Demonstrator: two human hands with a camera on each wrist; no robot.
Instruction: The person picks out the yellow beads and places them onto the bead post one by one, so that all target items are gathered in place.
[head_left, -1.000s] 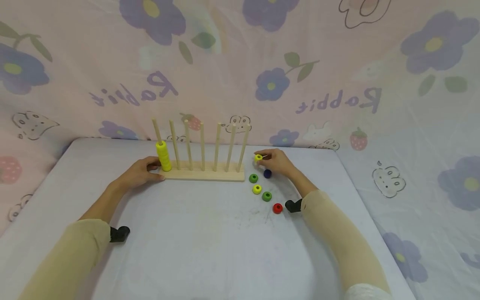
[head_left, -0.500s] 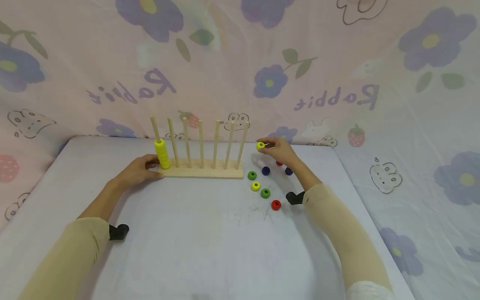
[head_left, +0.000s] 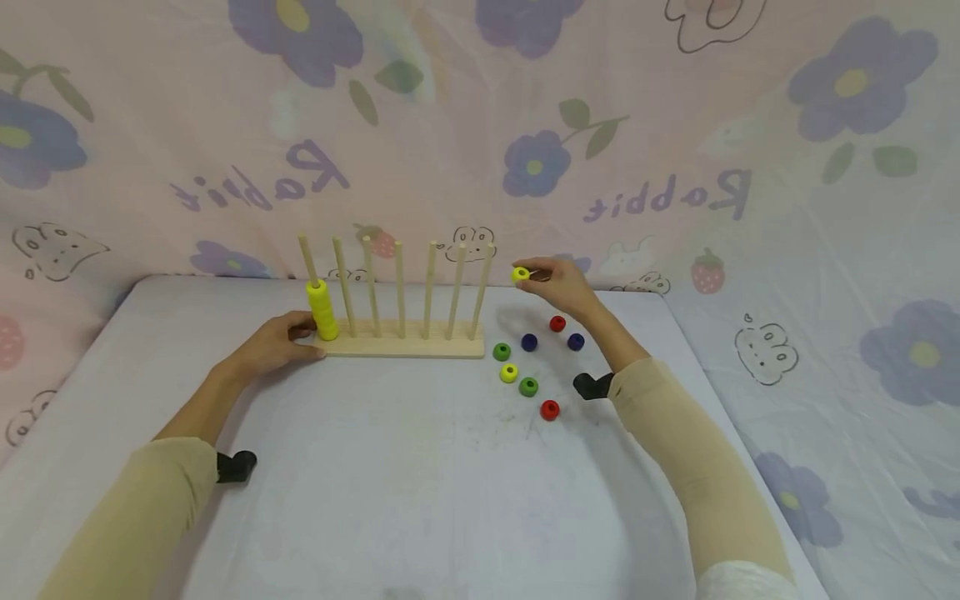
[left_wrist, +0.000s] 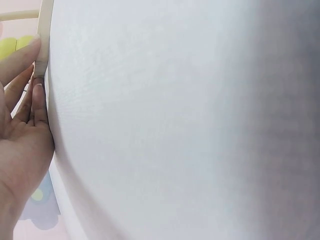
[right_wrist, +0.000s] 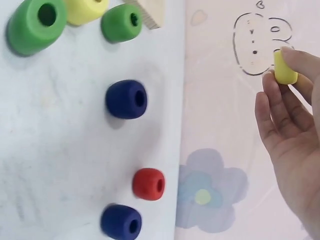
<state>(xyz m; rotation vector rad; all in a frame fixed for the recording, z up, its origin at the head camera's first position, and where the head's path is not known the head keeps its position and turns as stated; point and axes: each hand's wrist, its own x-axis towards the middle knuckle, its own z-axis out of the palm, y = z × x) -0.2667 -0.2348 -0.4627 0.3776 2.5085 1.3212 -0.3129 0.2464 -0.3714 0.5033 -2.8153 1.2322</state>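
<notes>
A wooden peg rack [head_left: 405, 344] with a row of upright pegs stands toward the back of the table. Several yellow beads [head_left: 322, 311] are stacked on its leftmost peg. My left hand [head_left: 277, 343] grips the left end of the rack's base, thumb at the front and fingers behind; the left wrist view shows this hand at the end of the base [left_wrist: 43, 55]. Raised right of the rack, my right hand [head_left: 564, 287] pinches a yellow bead [right_wrist: 285, 68] between thumb and fingers, above the table and apart from the pegs.
Loose beads lie right of the rack: two green [head_left: 502, 352], one yellow [head_left: 509, 372], two dark blue [head_left: 529, 342] and two red [head_left: 550, 410]. A patterned cloth [head_left: 420, 175] hangs behind the white table [head_left: 390, 483].
My right hand has lifted the yellow bead up from near the table, uncovering a red and a dark blue bead. The left hand stays at the rack's end.
</notes>
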